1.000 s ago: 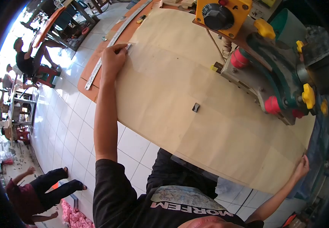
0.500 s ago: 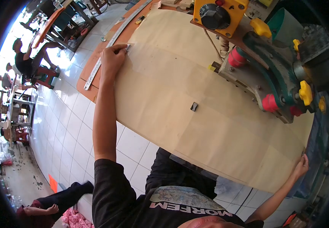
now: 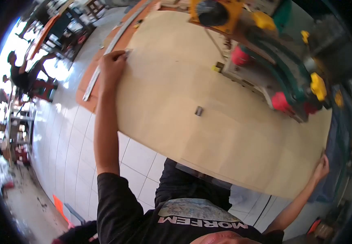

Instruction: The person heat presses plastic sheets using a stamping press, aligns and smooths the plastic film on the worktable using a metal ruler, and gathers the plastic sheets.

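Observation:
A large tan sheet (image 3: 233, 150) spreads in front of me, with faint creases and lighter bands across it. At its upper left edge my left hand (image 3: 113, 61) is closed in a pinch. A small pale bit (image 3: 129, 51) shows at those fingertips, too blurred to name. My right hand (image 3: 323, 166) is closed around the sheet's right edge, the fingers partly hidden. A small dark block (image 3: 199, 111) lies on the sheet between my hands, touched by neither.
A machine with a yellow dial box (image 3: 216, 14), red knobs (image 3: 281, 101) and yellow knobs (image 3: 318, 86) overhangs the sheet's far right. A metal ruler (image 3: 115, 40) lies on the orange-brown board (image 3: 87, 90) at left. Seated people (image 3: 19, 75) are beyond the tiled floor (image 3: 62, 134).
The view has shifted slightly, so the sheet, block and machine appear further left and a bit blurred. Both hands keep their places at the edges. The person at lower left has mostly left view.

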A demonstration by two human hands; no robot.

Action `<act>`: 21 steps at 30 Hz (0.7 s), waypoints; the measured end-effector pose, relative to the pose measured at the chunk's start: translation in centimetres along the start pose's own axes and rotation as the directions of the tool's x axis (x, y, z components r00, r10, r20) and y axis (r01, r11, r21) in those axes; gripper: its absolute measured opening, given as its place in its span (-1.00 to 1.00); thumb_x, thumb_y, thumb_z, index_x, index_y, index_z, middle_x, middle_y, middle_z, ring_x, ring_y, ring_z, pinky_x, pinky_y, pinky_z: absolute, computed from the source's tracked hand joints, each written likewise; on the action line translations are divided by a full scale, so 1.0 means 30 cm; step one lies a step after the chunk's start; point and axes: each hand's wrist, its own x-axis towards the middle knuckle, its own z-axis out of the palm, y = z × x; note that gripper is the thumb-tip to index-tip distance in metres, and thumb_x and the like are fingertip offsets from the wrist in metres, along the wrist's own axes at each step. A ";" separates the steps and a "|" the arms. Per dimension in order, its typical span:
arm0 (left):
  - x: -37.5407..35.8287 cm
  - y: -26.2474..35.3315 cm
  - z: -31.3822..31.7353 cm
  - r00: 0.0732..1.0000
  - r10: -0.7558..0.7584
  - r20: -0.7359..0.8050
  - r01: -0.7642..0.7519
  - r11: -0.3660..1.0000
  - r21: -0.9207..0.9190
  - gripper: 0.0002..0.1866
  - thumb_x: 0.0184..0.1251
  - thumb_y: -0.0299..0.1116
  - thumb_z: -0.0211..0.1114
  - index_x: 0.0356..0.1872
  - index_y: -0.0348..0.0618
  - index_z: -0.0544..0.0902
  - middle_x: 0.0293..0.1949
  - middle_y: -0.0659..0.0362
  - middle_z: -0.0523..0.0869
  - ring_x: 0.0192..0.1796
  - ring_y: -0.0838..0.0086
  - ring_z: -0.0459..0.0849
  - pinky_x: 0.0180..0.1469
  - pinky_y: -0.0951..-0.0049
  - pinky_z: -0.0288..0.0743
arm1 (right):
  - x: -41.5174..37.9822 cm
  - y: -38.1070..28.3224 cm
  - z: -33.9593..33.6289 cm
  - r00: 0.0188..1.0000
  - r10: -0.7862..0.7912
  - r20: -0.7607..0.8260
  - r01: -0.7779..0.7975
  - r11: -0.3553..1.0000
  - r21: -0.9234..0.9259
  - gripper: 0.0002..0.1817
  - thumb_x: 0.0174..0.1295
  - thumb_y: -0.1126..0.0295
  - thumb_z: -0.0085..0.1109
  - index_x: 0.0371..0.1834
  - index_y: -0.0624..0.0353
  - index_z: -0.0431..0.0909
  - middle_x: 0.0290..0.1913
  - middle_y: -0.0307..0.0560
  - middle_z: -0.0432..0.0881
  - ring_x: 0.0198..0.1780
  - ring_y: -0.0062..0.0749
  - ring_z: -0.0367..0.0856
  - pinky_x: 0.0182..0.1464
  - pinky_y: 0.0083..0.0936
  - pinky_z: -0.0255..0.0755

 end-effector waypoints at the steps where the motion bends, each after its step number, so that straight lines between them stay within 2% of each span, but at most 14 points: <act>1: 0.008 -0.017 0.017 0.999 -0.035 0.000 0.035 0.999 0.010 -0.74 0.14 -0.39 0.25 -0.19 -0.30 0.73 -0.30 -0.02 0.77 -0.23 0.35 0.73 -0.08 0.42 0.54 | -0.013 -0.037 0.001 0.997 0.065 0.030 -0.067 0.996 0.057 -0.71 0.29 0.30 0.15 -0.05 0.27 0.65 -0.07 -0.06 0.71 -0.05 -0.37 0.64 0.06 -0.51 0.44; 2: 0.035 -0.105 0.043 0.999 0.038 0.019 -0.036 0.994 -0.102 -0.74 0.17 -0.38 0.26 -0.20 -0.32 0.73 -0.29 0.01 0.77 -0.22 0.39 0.71 -0.08 0.44 0.53 | -0.027 -0.077 -0.001 0.989 0.137 0.047 -0.141 0.984 0.105 -0.70 0.29 0.29 0.16 -0.06 0.27 0.65 -0.08 -0.07 0.71 -0.06 -0.39 0.63 0.05 -0.52 0.44; 3: 0.035 -0.101 0.037 0.998 0.007 0.062 0.002 0.990 -0.141 -0.74 0.18 -0.38 0.28 -0.19 -0.35 0.72 -0.27 0.02 0.77 -0.20 0.43 0.70 -0.08 0.46 0.52 | -0.045 -0.108 0.000 0.999 0.045 -0.008 -0.044 0.994 0.100 -0.71 0.29 0.28 0.17 -0.07 0.26 0.66 -0.09 -0.09 0.71 -0.08 -0.45 0.62 0.04 -0.54 0.44; 4: 0.025 -0.085 0.035 0.997 0.001 0.075 0.011 0.985 -0.169 -0.73 0.18 -0.38 0.30 -0.16 -0.35 0.71 -0.28 0.04 0.76 -0.22 0.47 0.68 -0.12 0.50 0.51 | -0.067 -0.163 -0.015 0.999 0.045 -0.025 -0.043 0.994 0.103 -0.73 0.28 0.30 0.18 -0.08 0.24 0.67 -0.10 -0.10 0.71 -0.11 -0.48 0.62 0.02 -0.57 0.43; 5: 0.046 -0.126 0.066 0.994 -0.017 0.111 0.046 0.963 -0.264 -0.73 0.19 -0.40 0.30 -0.14 -0.37 0.71 -0.30 0.07 0.75 -0.25 0.50 0.65 -0.16 0.54 0.49 | -0.044 -0.146 0.013 0.992 0.122 -0.012 -0.119 0.980 0.159 -0.74 0.26 0.34 0.18 -0.09 0.24 0.68 -0.11 -0.11 0.71 -0.11 -0.47 0.63 0.02 -0.57 0.44; 6: 0.067 -0.153 0.077 0.993 -0.031 0.112 0.056 0.973 -0.225 -0.74 0.21 -0.40 0.29 -0.14 -0.38 0.70 -0.30 0.09 0.74 -0.27 0.53 0.62 -0.18 0.57 0.47 | -0.054 -0.191 0.010 0.997 0.067 -0.044 -0.061 0.989 0.137 -0.76 0.25 0.37 0.18 -0.11 0.25 0.68 -0.13 -0.10 0.72 -0.12 -0.48 0.63 0.01 -0.57 0.45; 7: 0.074 -0.161 0.070 0.991 0.012 0.134 0.027 0.957 -0.289 -0.73 0.22 -0.40 0.29 -0.13 -0.39 0.70 -0.30 0.10 0.74 -0.27 0.56 0.61 -0.18 0.60 0.46 | -0.043 -0.180 0.014 0.994 0.073 -0.075 -0.066 0.994 0.083 -0.77 0.23 0.37 0.19 -0.14 0.25 0.69 -0.18 -0.08 0.73 -0.13 -0.48 0.64 -0.01 -0.57 0.45; 9: 0.099 -0.206 0.077 0.989 0.018 0.144 0.028 0.948 -0.316 -0.70 0.24 -0.41 0.28 -0.06 -0.39 0.67 -0.25 0.13 0.74 -0.25 0.55 0.63 -0.17 0.59 0.48 | -0.043 -0.118 0.019 0.994 0.044 -0.103 -0.028 0.989 0.148 -0.78 0.19 0.37 0.22 -0.18 0.25 0.69 -0.27 -0.06 0.73 -0.22 -0.44 0.65 -0.09 -0.54 0.46; 11: 0.082 -0.204 0.048 0.984 0.062 0.166 -0.019 0.969 -0.245 -0.68 0.27 -0.39 0.24 -0.02 -0.39 0.65 -0.21 0.11 0.74 -0.23 0.54 0.64 -0.18 0.60 0.49 | -0.055 -0.076 0.002 0.995 0.044 -0.095 -0.025 0.982 0.189 -0.80 0.17 0.39 0.23 -0.20 0.25 0.69 -0.33 -0.05 0.73 -0.27 -0.45 0.65 -0.16 -0.52 0.46; 12: 0.079 -0.156 0.031 0.980 0.110 0.168 -0.087 0.987 -0.138 -0.68 0.29 -0.38 0.22 -0.02 -0.37 0.66 -0.20 0.11 0.75 -0.23 0.55 0.64 -0.18 0.61 0.49 | -0.048 -0.086 0.005 0.993 0.057 -0.108 -0.036 0.983 0.181 -0.80 0.17 0.39 0.23 -0.20 0.25 0.69 -0.33 -0.05 0.73 -0.27 -0.45 0.65 -0.16 -0.52 0.46; 16: 0.088 -0.155 0.026 0.983 0.082 0.166 -0.065 0.993 -0.102 -0.70 0.30 -0.39 0.20 -0.02 -0.33 0.67 -0.20 0.12 0.75 -0.22 0.56 0.65 -0.18 0.60 0.50 | -0.049 -0.117 -0.001 0.988 0.087 -0.124 -0.062 0.979 0.192 -0.81 0.16 0.41 0.23 -0.21 0.22 0.70 -0.38 -0.05 0.71 -0.34 -0.41 0.64 -0.22 -0.49 0.46; 18: 0.089 -0.162 0.025 0.981 0.084 0.175 -0.071 0.995 -0.075 -0.71 0.31 -0.40 0.19 -0.02 -0.31 0.68 -0.20 0.12 0.75 -0.21 0.56 0.66 -0.17 0.60 0.50 | -0.065 -0.140 -0.011 0.992 0.063 -0.108 -0.050 0.991 0.121 -0.84 0.19 0.41 0.25 -0.21 0.19 0.71 -0.46 -0.24 0.65 -0.41 -0.61 0.52 -0.31 -0.61 0.39; 19: 0.087 -0.171 0.027 0.981 0.105 0.164 -0.091 0.992 -0.088 -0.71 0.31 -0.40 0.19 -0.02 -0.31 0.68 -0.19 0.12 0.75 -0.20 0.56 0.66 -0.17 0.60 0.50 | -0.068 -0.146 -0.014 0.992 0.063 -0.108 -0.050 0.991 0.124 -0.84 0.19 0.41 0.25 -0.21 0.19 0.71 -0.46 -0.24 0.65 -0.41 -0.61 0.52 -0.31 -0.61 0.39; 21: 0.084 -0.172 0.023 0.980 0.126 0.153 -0.112 0.989 -0.099 -0.71 0.31 -0.41 0.19 -0.02 -0.31 0.68 -0.19 0.11 0.76 -0.19 0.56 0.66 -0.16 0.60 0.50 | -0.073 -0.156 -0.021 0.993 0.081 -0.082 -0.074 0.994 0.082 -0.83 0.17 0.41 0.21 -0.22 0.18 0.71 -0.34 0.01 0.72 -0.32 -0.32 0.67 -0.22 -0.46 0.47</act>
